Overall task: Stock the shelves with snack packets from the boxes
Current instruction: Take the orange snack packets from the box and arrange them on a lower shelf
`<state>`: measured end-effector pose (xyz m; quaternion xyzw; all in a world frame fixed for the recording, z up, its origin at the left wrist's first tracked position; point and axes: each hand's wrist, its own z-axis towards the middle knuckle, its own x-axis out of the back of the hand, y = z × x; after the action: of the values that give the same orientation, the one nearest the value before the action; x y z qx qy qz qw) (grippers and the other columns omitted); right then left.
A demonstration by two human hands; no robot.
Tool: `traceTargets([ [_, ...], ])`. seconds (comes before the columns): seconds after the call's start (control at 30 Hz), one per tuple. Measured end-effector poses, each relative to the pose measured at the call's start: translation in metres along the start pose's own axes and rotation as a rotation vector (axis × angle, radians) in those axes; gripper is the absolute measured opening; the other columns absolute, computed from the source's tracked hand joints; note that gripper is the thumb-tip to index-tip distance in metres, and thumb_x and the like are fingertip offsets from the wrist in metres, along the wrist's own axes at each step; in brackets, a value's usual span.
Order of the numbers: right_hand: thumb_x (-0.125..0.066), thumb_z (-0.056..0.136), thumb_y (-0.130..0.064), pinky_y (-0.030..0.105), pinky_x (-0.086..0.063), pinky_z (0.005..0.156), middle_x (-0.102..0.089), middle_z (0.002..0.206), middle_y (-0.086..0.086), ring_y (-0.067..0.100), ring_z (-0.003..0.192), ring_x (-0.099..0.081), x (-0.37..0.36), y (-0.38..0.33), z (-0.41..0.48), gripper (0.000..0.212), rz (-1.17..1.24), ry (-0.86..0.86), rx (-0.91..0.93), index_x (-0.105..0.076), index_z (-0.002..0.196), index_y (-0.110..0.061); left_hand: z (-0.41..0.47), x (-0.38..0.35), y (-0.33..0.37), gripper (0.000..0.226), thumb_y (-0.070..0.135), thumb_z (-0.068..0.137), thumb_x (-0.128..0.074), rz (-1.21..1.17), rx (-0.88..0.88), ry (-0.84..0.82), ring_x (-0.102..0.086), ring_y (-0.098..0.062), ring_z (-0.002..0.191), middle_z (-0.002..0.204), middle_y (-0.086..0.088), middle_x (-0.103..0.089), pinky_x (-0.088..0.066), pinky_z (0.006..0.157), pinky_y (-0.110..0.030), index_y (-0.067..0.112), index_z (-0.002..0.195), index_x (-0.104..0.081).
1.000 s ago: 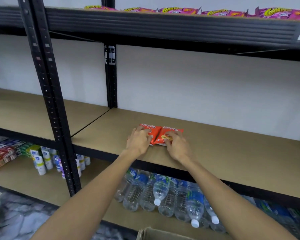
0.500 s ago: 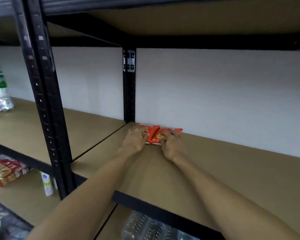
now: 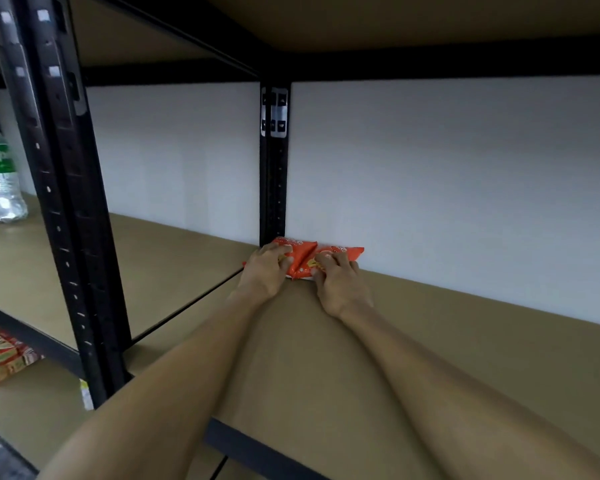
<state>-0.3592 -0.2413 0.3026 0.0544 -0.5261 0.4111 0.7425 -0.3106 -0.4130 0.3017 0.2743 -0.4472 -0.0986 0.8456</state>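
Shelf [image 3: 465, 341] rear, packets [image 3: 303, 256] half under hands [image 3: 265, 273]

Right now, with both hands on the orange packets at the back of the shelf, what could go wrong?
The orange packets already sit against the white wall beside the rear post. Harder pressure from the left hand and right hand might crush the snacks or burst a seal. The packets' inner edges meet between the hands and look bunched, so one could ride over the other and lie crooked once released.
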Motion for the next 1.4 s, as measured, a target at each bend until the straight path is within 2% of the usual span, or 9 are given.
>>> traceTargets([
  [0.2,-0.048,0.098,-0.033,0.043,-0.033,0.111,-0.04,0.151,0.004,0.028,0.138,-0.034,0.003,-0.009,-0.009,0.054,-0.059,0.054,-0.027,-0.035,0.149,-0.022,-0.011,0.005,0.014,0.042,0.025,0.106,-0.04,0.14,-0.078,0.063,-0.037,-0.03,0.139,0.153,-0.01,-0.042,-0.025,0.114,-0.04,0.013,0.146,-0.045],
  [0.37,-0.051,0.097,-0.028,0.044,-0.036,0.106,-0.046,0.146,0.0,0.027,0.132,-0.042,0.005,-0.01,-0.012,0.045,-0.088,0.053,-0.041,-0.043,0.141,-0.022,-0.013,0.003,0.01,0.038,0.022,0.103,-0.041,0.215,-0.053,0.096,-0.043,-0.029,0.132,0.143,-0.009,-0.046,-0.034,0.106,-0.046,0.019,0.137,-0.057],
  [0.67,-0.047,0.097,-0.028,0.052,-0.036,0.102,-0.047,0.144,-0.005,0.027,0.129,-0.045,0.004,-0.011,-0.014,0.044,-0.148,0.062,-0.064,-0.042,0.14,-0.03,-0.009,-0.002,0.003,0.04,0.021,0.104,-0.038,0.178,-0.064,0.056,-0.038,-0.029,0.139,0.15,-0.012,-0.043,-0.025,0.117,-0.046,0.018,0.141,-0.053],
  [0.77,-0.046,0.098,-0.029,0.063,-0.028,0.108,-0.039,0.15,-0.008,0.026,0.135,-0.039,0.004,-0.009,-0.013,0.046,-0.106,0.008,-0.074,-0.038,0.143,-0.033,-0.008,-0.003,0.002,0.04,0.02,0.105,-0.038,0.147,-0.07,0.043,-0.031,-0.029,0.144,0.151,-0.014,-0.041,-0.023,0.119,-0.047,0.016,0.142,-0.05],
  [0.97,-0.048,0.098,-0.029,0.074,-0.014,0.11,-0.042,0.148,-0.008,0.024,0.136,-0.04,0.004,-0.007,-0.013,0.043,-0.137,0.042,-0.088,-0.04,0.14,-0.035,-0.011,-0.001,0.003,0.042,0.022,0.107,-0.032,0.169,-0.052,-0.009,-0.015,-0.03,0.151,0.159,-0.011,-0.03,-0.015,0.122,-0.046,0.021,0.148,-0.042],
  [1.07,-0.047,0.098,-0.029,0.078,-0.007,0.109,-0.032,0.157,-0.004,0.024,0.146,-0.026,0.008,-0.009,-0.014,0.05,-0.14,0.014,-0.085,-0.035,0.146,-0.033,-0.015,0.005,0.011,0.044,0.02,0.108,-0.03,0.233,-0.059,0.024,-0.008,-0.029,0.153,0.163,-0.011,-0.02,-0.014,0.122,-0.047,0.02,0.151,-0.036],
  [1.17,-0.048,0.099,-0.036,0.076,-0.003,0.111,-0.011,0.166,0.004,0.024,0.153,-0.004,0.019,-0.01,-0.02,0.063,-0.198,-0.03,-0.068,-0.02,0.155,-0.03,-0.028,0.014,0.024,0.044,0.014,0.105,-0.034,0.267,-0.121,0.146,-0.015,-0.028,0.152,0.161,-0.014,-0.027,-0.021,0.121,-0.046,0.012,0.149,-0.038],
  [1.3,-0.05,0.098,-0.04,0.072,-0.004,0.114,-0.012,0.165,0.003,0.022,0.153,-0.004,0.042,-0.016,-0.043,0.067,-0.157,-0.038,-0.052,-0.018,0.156,-0.031,-0.051,0.031,0.047,0.036,0.016,0.103,-0.04,0.324,-0.222,0.192,-0.039,-0.033,0.142,0.142,-0.016,-0.053,-0.036,0.11,-0.048,0.005,0.135,-0.053],
  [1.4,-0.048,0.099,-0.038,0.068,-0.006,0.117,-0.016,0.164,0.004,0.021,0.153,-0.006,0.067,-0.019,-0.068,0.063,-0.125,-0.054,-0.071,-0.021,0.155,-0.032,-0.071,0.046,0.071,0.03,0.021,0.102,-0.04,0.469,-0.274,0.128,-0.051,-0.028,0.127,0.128,-0.008,-0.063,-0.037,0.098,-0.043,0.012,0.123,-0.059],
])
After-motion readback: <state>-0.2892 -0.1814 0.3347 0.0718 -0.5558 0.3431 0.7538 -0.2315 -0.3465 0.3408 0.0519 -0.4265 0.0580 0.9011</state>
